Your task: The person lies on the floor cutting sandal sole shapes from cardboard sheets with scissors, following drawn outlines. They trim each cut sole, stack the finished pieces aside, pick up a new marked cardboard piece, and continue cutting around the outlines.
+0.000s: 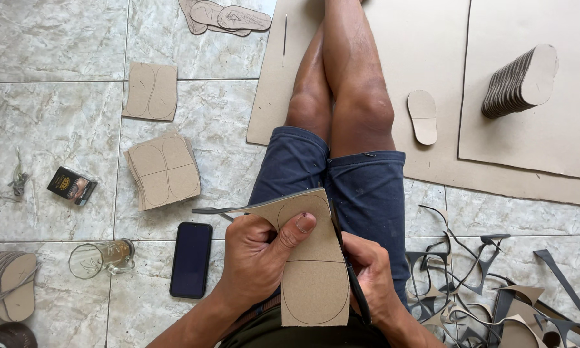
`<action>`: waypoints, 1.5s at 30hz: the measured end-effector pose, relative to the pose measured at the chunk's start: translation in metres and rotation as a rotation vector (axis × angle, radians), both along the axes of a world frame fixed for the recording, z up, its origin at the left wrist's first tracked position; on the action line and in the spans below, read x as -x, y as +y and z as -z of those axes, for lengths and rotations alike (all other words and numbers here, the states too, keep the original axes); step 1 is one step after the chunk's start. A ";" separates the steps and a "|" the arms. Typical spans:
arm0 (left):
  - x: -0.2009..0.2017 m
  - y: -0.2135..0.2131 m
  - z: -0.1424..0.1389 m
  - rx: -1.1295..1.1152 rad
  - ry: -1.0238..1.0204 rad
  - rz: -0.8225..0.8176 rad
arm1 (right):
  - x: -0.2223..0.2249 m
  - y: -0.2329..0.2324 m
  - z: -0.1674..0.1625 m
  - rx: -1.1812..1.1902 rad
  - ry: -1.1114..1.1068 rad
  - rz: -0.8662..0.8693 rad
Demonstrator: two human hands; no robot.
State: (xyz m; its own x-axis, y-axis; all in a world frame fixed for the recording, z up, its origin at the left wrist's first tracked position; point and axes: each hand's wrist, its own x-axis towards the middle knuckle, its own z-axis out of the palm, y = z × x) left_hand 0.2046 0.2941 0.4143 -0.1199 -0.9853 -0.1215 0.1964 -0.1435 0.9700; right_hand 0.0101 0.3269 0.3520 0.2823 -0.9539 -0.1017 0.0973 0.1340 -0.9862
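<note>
My left hand (pixel 259 252) grips a stack of brown cardboard pieces (pixel 312 270) marked with drawn sole outlines, thumb pressed on top. My right hand (pixel 371 274) holds black scissors (pixel 348 261) along the stack's right edge, blades pointing away from me. A thin cut strip curls off the stack's top left corner. All this is held over my lap, above blue shorts and bare legs stretched out on the floor.
A black phone (pixel 191 259), a tipped glass (pixel 101 257), a small dark box (pixel 72 185) and marked cardboard stacks (pixel 164 170) lie left. Cut sole stacks (pixel 521 80) and one sole (pixel 422 116) rest on large cardboard sheets (pixel 432 38). Offcut strips (pixel 490 290) pile at right.
</note>
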 end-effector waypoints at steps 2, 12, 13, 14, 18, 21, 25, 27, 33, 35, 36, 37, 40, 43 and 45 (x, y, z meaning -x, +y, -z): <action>0.000 -0.001 0.003 -0.003 0.011 0.004 | 0.001 -0.001 0.001 0.026 0.044 0.024; 0.003 -0.006 0.010 -0.059 0.088 0.044 | 0.005 0.002 0.009 0.083 0.080 0.079; 0.002 -0.007 0.010 -0.061 0.088 0.049 | 0.006 0.001 0.009 0.067 0.101 0.082; 0.002 -0.008 0.010 -0.062 0.072 0.053 | 0.007 0.001 0.009 0.090 0.120 0.079; -0.003 -0.012 0.008 -0.071 0.028 0.090 | 0.011 -0.001 0.003 0.109 0.173 0.048; -0.003 -0.010 0.005 -0.077 0.026 0.125 | 0.011 -0.004 -0.003 0.088 0.191 0.031; -0.002 -0.010 0.003 -0.021 -0.069 0.181 | 0.010 -0.008 -0.005 -0.037 0.087 0.016; -0.004 -0.014 0.001 -0.062 -0.031 0.205 | 0.011 -0.008 -0.005 -0.006 0.141 0.016; -0.009 -0.022 -0.001 -0.055 -0.072 0.284 | 0.015 -0.011 -0.008 -0.083 0.118 -0.048; -0.009 -0.023 0.000 -0.049 -0.101 0.319 | 0.015 -0.012 -0.010 -0.098 0.066 -0.052; -0.009 -0.023 0.000 -0.057 -0.112 0.331 | 0.015 -0.013 -0.010 -0.052 0.028 -0.049; -0.009 -0.024 0.000 -0.064 -0.124 0.342 | 0.015 -0.014 -0.009 -0.004 -0.010 -0.047; -0.013 -0.031 -0.002 -0.140 -0.028 0.388 | 0.019 -0.014 -0.008 -0.196 -0.036 -0.072; -0.015 -0.041 -0.008 -0.194 -0.106 0.424 | 0.023 -0.015 -0.006 -0.136 0.114 -0.098; -0.015 -0.045 -0.011 -0.203 -0.154 0.460 | 0.023 -0.015 -0.006 -0.182 0.085 -0.091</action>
